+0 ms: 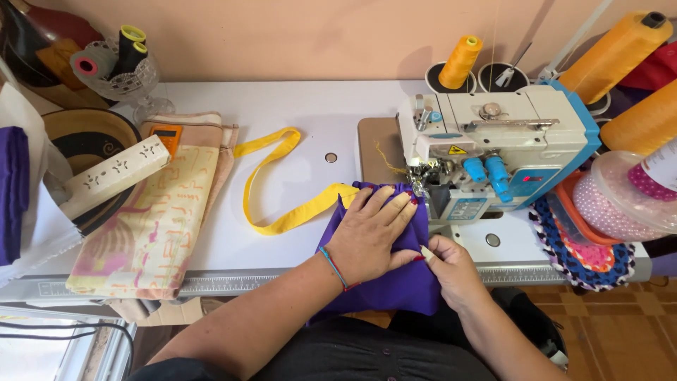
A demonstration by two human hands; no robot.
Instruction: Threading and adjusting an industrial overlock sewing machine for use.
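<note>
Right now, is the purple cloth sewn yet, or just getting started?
Likely just starting. The purple cloth has only its top edge at the sewing machine. The left hand presses it flat; the right hand pinches its side. Most of it hangs off the table. No finished seam shows.

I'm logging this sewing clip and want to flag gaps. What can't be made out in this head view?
- Needle area of the sewing machine: hidden by the machine head and the bunched purple fabric.
- Fabric under the left hand: covered by the palm.
- Right hand grip: fingertips tucked into the fabric.
- Large orange thread cones: cut off by the right edge.
</note>
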